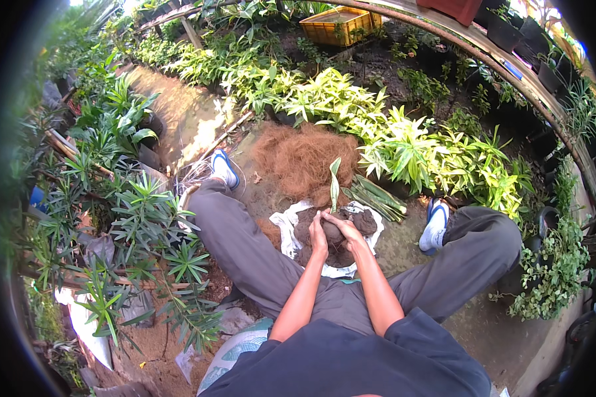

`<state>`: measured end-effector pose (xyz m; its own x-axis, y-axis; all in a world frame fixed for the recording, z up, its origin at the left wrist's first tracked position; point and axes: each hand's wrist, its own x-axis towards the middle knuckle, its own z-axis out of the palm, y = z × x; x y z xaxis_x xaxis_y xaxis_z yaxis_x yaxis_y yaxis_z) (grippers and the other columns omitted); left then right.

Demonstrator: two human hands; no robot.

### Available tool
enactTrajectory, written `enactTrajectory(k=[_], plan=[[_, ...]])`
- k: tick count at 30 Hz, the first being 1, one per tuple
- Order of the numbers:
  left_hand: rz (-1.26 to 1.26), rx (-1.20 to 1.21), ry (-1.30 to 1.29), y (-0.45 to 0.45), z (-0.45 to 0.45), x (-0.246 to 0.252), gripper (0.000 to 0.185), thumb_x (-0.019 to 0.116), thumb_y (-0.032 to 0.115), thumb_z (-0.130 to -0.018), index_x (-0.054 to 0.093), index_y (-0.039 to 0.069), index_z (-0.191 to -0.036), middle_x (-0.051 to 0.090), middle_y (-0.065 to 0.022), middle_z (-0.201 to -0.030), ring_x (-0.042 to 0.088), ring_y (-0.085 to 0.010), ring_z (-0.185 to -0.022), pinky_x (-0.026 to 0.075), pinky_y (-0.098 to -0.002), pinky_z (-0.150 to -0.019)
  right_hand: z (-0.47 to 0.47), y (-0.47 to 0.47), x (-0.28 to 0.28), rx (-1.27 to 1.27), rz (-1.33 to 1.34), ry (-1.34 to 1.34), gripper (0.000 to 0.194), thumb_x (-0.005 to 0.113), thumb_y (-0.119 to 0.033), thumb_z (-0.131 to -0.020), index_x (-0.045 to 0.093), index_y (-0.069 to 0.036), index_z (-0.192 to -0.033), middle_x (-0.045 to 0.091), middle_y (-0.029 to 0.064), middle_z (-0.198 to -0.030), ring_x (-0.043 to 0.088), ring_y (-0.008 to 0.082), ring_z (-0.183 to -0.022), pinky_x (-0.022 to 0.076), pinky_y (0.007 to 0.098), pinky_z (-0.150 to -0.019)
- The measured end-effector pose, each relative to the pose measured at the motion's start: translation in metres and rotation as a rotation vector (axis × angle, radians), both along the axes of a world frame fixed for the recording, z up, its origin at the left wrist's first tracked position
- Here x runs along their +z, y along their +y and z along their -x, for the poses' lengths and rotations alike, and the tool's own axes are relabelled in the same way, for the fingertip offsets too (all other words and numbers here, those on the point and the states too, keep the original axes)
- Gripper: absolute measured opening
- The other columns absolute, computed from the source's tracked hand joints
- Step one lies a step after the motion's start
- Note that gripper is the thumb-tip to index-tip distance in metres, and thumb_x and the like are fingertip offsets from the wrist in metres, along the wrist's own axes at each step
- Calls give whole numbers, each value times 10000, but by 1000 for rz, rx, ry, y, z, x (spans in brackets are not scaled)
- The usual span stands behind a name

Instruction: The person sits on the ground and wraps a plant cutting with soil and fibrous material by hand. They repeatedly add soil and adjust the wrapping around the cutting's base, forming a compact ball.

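Both my hands cup a ball of dark, moist soil [334, 235] between my legs. My left hand [318, 233] presses its left side, and my right hand [348, 229] wraps the right side, with the fingertips meeting at the far end. A single upright snake plant leaf [334, 186] rises just beyond the fingertips; its base is hidden by my hands. More lumps of soil [363, 222] lie around the ball on a white plastic sack [287, 229] spread on the ground. Right beyond the sack rests a bundle of long green leaves [377, 197].
A heap of brown coconut fibre [305, 156] sits on the ground beyond the sack. Leafy potted plants [397, 144] line the far side. Shrubs [149, 218] crowd the left. A yellow plastic crate [340, 26] stands at the back. Beside me at lower left is a printed sack [238, 347].
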<state>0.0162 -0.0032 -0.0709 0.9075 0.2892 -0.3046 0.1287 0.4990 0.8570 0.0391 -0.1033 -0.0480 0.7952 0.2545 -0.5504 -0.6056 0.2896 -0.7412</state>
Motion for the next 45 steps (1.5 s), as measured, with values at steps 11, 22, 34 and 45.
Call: enactTrajectory(k=[11,22,34,45], plan=[[-940,239,-525,-15,16,51,466,613,256,-895,614,-73,-1224,579,-250,-1345,492,-377,-1337,385,-444,-1101,0,6,-10,-65,-393,147,325,738,-255,-875,688,-89,-1149,648,29,-1163,567,140,-1130,477,314,-960],[-406,433,-378,-3,2,52,455,426,240,-997,593,-85,-1270,606,-205,-1329,525,-284,-1296,342,-408,-1124,2,3,59,-1,-371,-12,387,600,-319,-973,615,-99,-1291,628,49,-1256,584,174,-1166,489,358,-968],[-843,217,-369,-17,11,61,566,256,334,-1031,443,31,-1471,359,-166,-1561,234,-329,-1488,38,-502,-1208,6,-13,65,-50,-384,87,405,690,-351,-898,652,-69,-1186,687,81,-1143,639,200,-1049,509,377,-926],[-781,194,-373,-15,7,49,556,250,351,-1059,438,24,-1468,356,-182,-1557,218,-312,-1496,137,-467,-1206,-2,-2,25,-216,-141,-49,288,749,-226,-804,745,-38,-1022,683,90,-1171,609,197,-1106,479,349,-926]])
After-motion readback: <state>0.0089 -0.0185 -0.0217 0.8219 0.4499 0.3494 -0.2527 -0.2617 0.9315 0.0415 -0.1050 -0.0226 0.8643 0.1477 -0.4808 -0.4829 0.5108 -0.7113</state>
